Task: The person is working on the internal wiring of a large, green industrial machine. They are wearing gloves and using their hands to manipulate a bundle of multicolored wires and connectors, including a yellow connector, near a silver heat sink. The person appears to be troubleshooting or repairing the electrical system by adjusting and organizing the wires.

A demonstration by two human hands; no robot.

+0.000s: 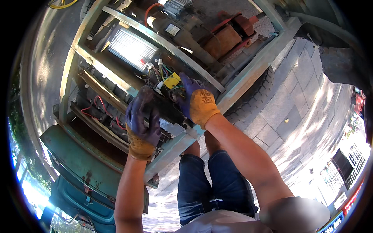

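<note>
Both my hands wear yellow gloves with purple-coated palms and reach into the open frame of a green vehicle (248,73). My left hand (143,121) is curled around a dark boxy part low in the compartment. My right hand (196,101) is pressed into a tangle of coloured wires (155,75), fingers closed beside a yellow connector block (171,80). What the right fingers pinch is hidden by the glove. A silver finned controller box (131,48) sits just beyond the wires.
Black batteries with red cables (101,108) lie at the left of the compartment. A grey motor and rusty orange parts (217,37) sit further in. A tyre (254,97) stands against the frame, on stone paving (299,101). My knees in blue jeans (211,182) are below.
</note>
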